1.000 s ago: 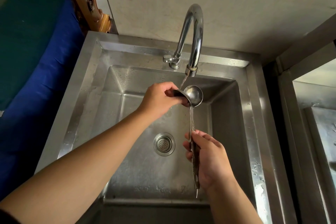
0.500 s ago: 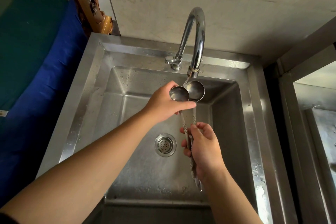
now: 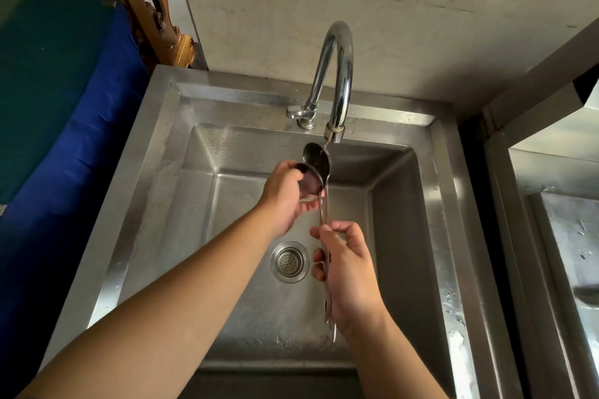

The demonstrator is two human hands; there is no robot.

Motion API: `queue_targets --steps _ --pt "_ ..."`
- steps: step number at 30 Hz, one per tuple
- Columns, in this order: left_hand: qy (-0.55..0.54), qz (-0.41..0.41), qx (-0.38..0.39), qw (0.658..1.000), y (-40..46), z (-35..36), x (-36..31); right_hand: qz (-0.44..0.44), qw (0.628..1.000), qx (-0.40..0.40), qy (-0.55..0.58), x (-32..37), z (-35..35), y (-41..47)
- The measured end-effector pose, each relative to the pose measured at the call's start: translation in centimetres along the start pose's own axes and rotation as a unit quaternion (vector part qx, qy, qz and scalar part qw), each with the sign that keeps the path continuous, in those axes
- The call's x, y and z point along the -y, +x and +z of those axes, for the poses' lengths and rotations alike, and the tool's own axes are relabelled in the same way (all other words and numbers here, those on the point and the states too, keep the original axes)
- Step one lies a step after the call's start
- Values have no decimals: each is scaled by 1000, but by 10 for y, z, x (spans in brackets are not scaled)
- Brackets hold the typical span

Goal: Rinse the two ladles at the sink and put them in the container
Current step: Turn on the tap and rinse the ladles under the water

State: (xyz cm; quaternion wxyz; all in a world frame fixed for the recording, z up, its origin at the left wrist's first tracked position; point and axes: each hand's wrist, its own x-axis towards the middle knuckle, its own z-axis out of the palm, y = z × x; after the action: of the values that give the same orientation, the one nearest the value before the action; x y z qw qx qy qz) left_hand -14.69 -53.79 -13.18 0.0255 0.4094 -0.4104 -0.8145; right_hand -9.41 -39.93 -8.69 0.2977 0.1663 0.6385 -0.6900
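Two steel ladles are held together over the steel sink. The upper ladle's bowl sits right under the spout of the curved tap, with a thin stream of water falling on it. The lower ladle's bowl is cupped in my left hand, whose fingers press on it. My right hand grips both long handles, which run down toward me and poke out below the palm. No container is in view.
A round drain strainer lies in the basin floor, left of my right hand. A blue and green covered surface and carved wood stand at the left. A steel counter adjoins the sink at the right.
The two bowls, side by side half a second ago, now overlap one above the other under the spout. My left hand has shifted its hold onto the lower bowl.
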Motion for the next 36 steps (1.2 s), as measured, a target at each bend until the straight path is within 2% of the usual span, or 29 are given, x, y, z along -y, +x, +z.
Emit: queue_targets --steps 3,5,10,13,21,26,31,34,36 --pt "-136 -148 19 979 -6 8 -1 -11 1000 13 1 -5 1 -4" --pt "-173 -194 61 964 -11 11 -2 -28 999 17 -10 -7 1 -6" --pt "-231 -149 133 952 -19 10 2 -63 995 -6 -79 -7 -2 -8" --pt "-218 -131 154 955 -19 7 1 -56 994 -10 -98 -5 -8 -6" --pt "-203 -108 146 962 -10 11 -12 -7 998 11 -64 -5 -15 4" --pt "-189 -80 120 971 -2 22 -17 -16 997 22 -71 -4 -22 13" --pt "-147 -66 158 974 -1 31 -18 -35 994 6 -99 -2 -27 21" --pt "-135 -59 115 982 -1 40 -18 -37 993 -2 -111 0 -29 23" --pt "-128 -61 41 989 -1 44 -20 -36 991 0 -128 0 -28 24"
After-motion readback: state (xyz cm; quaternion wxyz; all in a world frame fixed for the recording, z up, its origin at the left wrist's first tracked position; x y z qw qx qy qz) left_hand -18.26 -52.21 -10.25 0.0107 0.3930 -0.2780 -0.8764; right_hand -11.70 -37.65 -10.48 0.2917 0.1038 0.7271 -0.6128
